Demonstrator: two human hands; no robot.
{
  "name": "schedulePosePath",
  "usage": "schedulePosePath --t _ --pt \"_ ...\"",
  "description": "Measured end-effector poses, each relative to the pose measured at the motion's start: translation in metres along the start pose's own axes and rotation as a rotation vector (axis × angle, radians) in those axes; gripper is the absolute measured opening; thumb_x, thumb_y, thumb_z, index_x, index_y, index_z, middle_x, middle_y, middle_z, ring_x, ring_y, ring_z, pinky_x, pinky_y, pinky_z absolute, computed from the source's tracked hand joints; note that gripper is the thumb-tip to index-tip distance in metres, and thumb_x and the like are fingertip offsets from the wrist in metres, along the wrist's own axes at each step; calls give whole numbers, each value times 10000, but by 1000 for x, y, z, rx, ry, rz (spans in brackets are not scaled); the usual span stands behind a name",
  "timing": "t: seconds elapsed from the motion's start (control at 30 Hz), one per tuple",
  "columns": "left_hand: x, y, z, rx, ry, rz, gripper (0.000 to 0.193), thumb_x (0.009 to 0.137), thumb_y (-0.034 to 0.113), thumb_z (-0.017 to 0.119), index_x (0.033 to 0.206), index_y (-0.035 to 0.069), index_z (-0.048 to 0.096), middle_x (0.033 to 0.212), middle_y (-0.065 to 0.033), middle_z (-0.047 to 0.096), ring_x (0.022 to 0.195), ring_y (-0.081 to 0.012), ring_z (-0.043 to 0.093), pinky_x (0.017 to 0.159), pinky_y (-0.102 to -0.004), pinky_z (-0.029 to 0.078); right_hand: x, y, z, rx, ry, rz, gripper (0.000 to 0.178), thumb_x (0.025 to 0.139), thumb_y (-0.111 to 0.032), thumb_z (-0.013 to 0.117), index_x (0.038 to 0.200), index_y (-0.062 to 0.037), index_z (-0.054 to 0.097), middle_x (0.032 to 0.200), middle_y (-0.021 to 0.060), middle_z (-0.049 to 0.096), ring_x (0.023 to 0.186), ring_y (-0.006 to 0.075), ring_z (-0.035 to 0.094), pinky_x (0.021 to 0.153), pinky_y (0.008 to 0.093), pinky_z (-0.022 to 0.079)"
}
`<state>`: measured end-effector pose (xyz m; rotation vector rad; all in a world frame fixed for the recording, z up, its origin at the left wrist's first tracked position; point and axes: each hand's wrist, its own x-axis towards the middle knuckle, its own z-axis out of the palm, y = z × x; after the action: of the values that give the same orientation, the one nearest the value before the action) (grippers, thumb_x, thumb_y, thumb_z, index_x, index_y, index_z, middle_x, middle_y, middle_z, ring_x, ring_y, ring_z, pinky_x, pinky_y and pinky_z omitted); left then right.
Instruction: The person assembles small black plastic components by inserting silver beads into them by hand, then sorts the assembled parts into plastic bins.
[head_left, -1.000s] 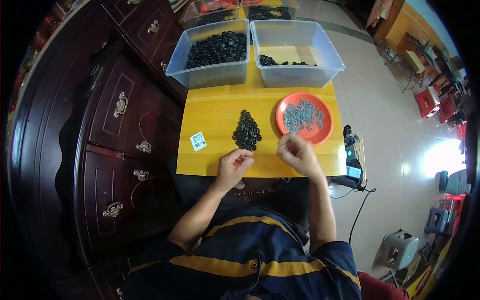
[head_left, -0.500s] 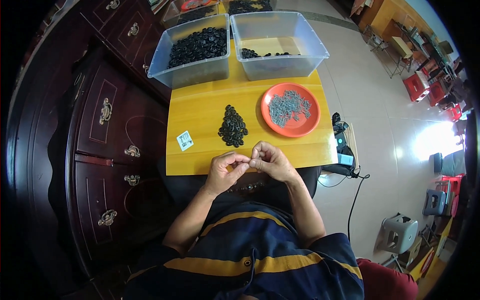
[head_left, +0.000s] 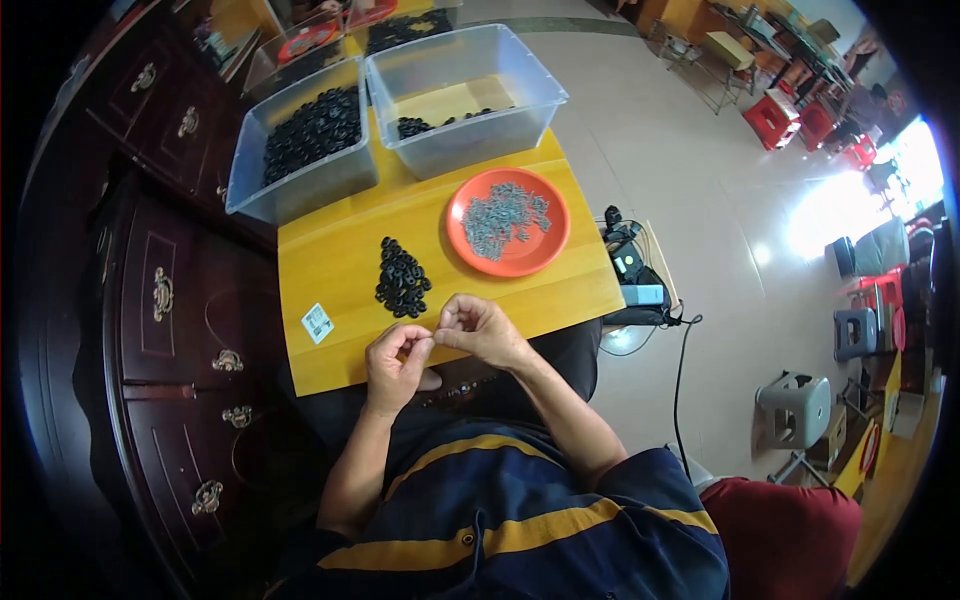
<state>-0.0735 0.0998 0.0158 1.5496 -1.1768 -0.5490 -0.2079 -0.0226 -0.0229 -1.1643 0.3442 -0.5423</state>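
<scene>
My left hand (head_left: 398,362) and my right hand (head_left: 482,332) meet fingertip to fingertip over the near edge of the yellow table (head_left: 345,265). Both are closed in a pinch, and whatever sits between the fingers is too small to make out. Just beyond them lies a small heap of black ring-like pieces (head_left: 403,280). To the right of that heap, an orange-red plate (head_left: 545,245) carries many small grey metal pieces (head_left: 500,215).
Two clear plastic bins stand at the table's far side: the left bin (head_left: 310,190) full of black pieces, the right bin (head_left: 470,145) with a few. A white label (head_left: 317,323) lies at left. Dark wooden drawers (head_left: 165,300) flank the table; a cable (head_left: 685,400) hangs at right.
The whole view has turned and shifted, so the table and bins now appear further left. My hands stay pinched together at the table's near edge.
</scene>
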Motion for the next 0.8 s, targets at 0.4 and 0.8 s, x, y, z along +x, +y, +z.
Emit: schedulePosePath --t 0.4,0.8 --pt "4 -19 3 -380 -35 -404 69 943 91 617 916 27 616 740 34 523 648 -48 466 597 -188 385 -2 -18 9 -456 185 -229 134 810 -60 736 850 -38 610 679 0 557 630 71 528 581 258 470" --pt "18 -21 11 -113 -80 -117 81 968 81 588 909 28 570 797 60 498 676 -19 426 597 -181 352 -1 -12 1 -188 213 -162 172 849 -80 725 893 -52 561 740 -55 515 693 43 477 625 222 434"
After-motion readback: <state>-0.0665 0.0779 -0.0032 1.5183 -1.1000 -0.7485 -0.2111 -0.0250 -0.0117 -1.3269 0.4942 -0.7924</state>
